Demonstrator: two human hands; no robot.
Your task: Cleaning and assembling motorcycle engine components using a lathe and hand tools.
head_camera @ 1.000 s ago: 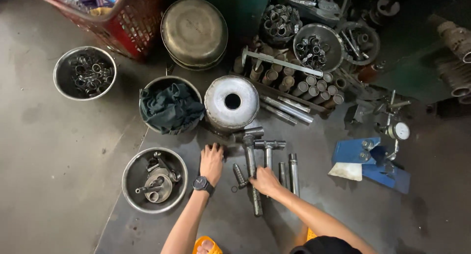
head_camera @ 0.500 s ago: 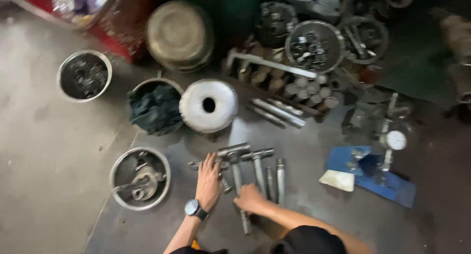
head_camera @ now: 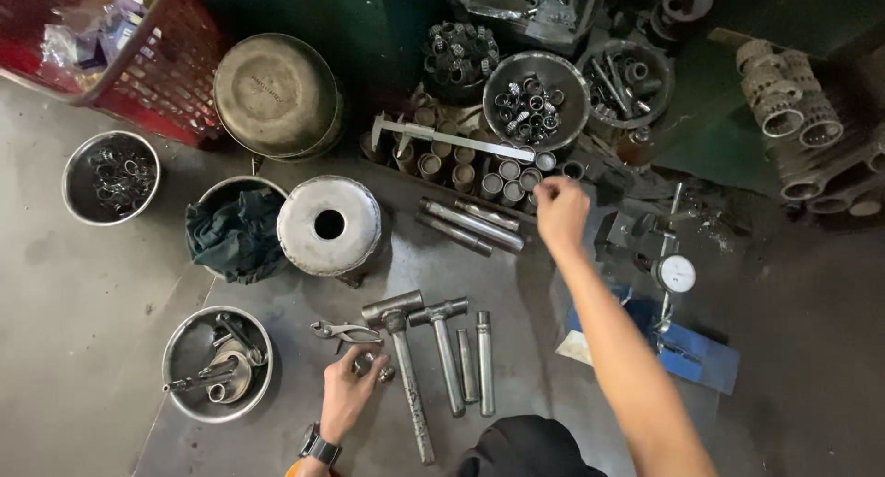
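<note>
The red crate (head_camera: 157, 81) at far left runs off the top edge. The right hand (head_camera: 560, 214) curls its fingertips around something too small to tell. A dark cloth (head_camera: 235, 237) hides the bowl (head_camera: 214, 195) under it. The left hand (head_camera: 348, 394) covers part of a small metal piece (head_camera: 380, 374).

Grey metal, red crate, blue base
Dull grey hammers (head_camera: 406, 348) lie on the dark grey floor (head_camera: 74, 293); a dark green cloth (head_camera: 235, 237) fills one silvery bowl (head_camera: 214, 193), beside a red mesh crate (head_camera: 166, 71), a blue base (head_camera: 696, 353) and a white-faced dial gauge (head_camera: 677, 274)
</note>
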